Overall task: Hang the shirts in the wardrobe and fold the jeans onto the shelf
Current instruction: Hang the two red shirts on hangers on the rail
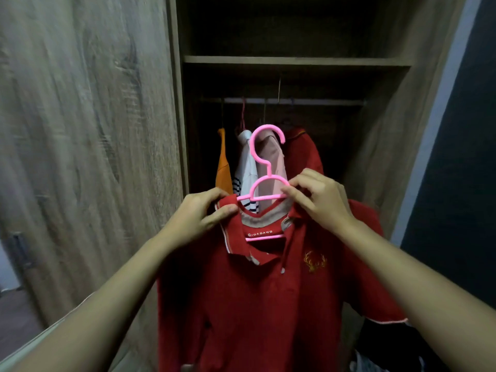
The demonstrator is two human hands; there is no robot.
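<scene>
Before hung shirts point(271, 162), left hand point(198, 213) pinching red shirt point(255, 304); right hand point(319, 200) pinching pink hanger point(253, 149)

Red polo shirt point(268, 304): centre frame, draped on pink hanger point(264, 167), hook upright. Wardrobe point(295, 60) behind; hung shirts point(249, 162) on rail, upper centre.

A home's clothes-storage corner, seen at an open wood-grain wardrobe point(381, 157). Inside it, a shelf point(295, 60) spans the upper part above a clothes rail point(322, 102). From the rail hang an orange top point(224, 167), a white striped shirt point(245, 167), a pink shirt point(271, 162) and a dark red shirt point(303, 154). The wardrobe's door point(80, 130) stands open to its left, and a dark blue wall point(456, 157) lies to its right.
</scene>
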